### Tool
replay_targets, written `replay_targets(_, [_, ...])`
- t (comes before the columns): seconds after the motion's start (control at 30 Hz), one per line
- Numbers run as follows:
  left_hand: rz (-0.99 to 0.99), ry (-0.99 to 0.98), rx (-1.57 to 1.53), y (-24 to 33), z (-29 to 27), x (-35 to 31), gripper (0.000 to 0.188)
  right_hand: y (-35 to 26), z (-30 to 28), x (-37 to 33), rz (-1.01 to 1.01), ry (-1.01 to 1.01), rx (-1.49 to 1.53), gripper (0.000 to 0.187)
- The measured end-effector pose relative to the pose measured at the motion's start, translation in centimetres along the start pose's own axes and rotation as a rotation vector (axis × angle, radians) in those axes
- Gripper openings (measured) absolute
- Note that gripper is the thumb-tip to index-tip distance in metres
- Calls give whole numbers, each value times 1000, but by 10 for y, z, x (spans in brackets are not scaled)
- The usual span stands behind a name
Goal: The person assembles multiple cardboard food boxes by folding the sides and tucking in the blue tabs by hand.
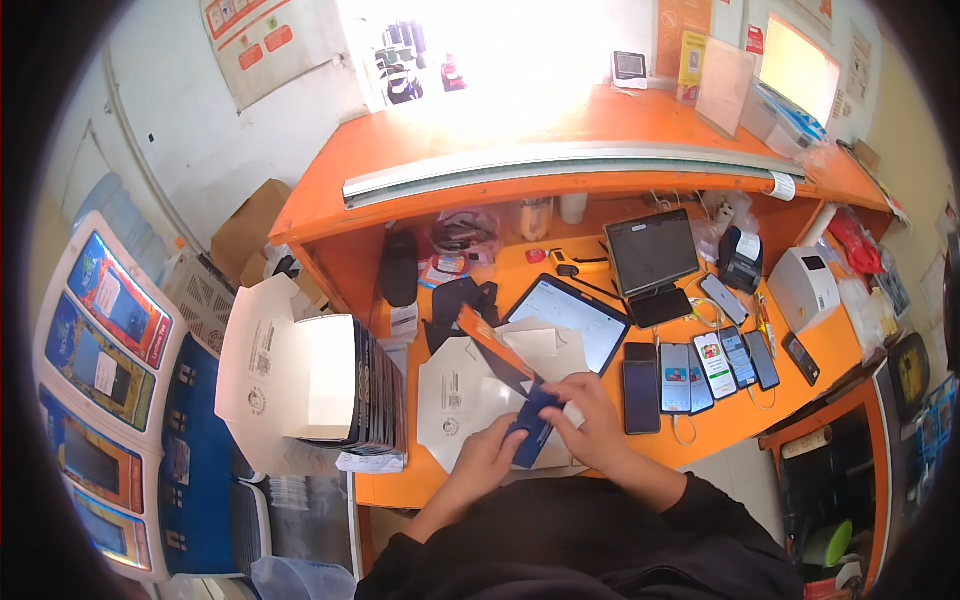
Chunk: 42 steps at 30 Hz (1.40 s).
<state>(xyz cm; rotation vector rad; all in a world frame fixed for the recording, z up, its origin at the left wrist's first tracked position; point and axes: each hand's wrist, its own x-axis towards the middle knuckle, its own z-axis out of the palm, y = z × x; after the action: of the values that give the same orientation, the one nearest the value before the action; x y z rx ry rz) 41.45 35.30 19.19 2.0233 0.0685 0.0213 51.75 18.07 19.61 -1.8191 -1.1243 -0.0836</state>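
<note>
A dark blue folded card sleeve [529,446] with an orange and dark flap [496,347] standing up from it is between my two hands, over the desk. My left hand [484,458] is closed on its lower left side, thumb on the front. My right hand [588,422] pinches its upper right part, fingers bent over the edge. Beneath them lies a flat, unfolded white carton [440,400] with small dark print. To the left stands an open white box [262,385] beside a tightly packed row of dark, thin sleeves [385,400].
Several phones [713,365] lie cabled on the right of the orange desk [480,488]. Behind the carton are a tablet [570,318], a standing screen [652,255] and a yellow scanner [580,265]. A white printer [803,288] stands far right; the raised orange counter [480,130] overhangs the back.
</note>
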Motion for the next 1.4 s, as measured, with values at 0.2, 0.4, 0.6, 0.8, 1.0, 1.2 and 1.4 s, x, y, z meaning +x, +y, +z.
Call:
replay_targets(0.2, [170,-81,203,-15,7,4,32,5,26,-12,707,74,517,75])
replay_targets(0.4, [264,211,306,-4,-26,7,37,21,18,-15,597,-88,500,63])
replay_targets(0.6, [257,703,761,1,-67,7,35,12,-43,8,512,-297,681,70])
replay_targets(0.8, [-47,560,806,-17,-61,-6,18,21,-45,-9,671,-420,820,66])
replay_targets(1.0, [-185,536,15,-40,-23,-21,15,19,-22,-32,979,-255,775,66])
replay_targets(1.2, [-387,350,261,-53,-17,-26,22,20,-15,-25,988,-242,724,67])
replay_targets(1.4, [322,131,-113,-20,-57,-33,118,29,-46,-1,976,-94,1136,76])
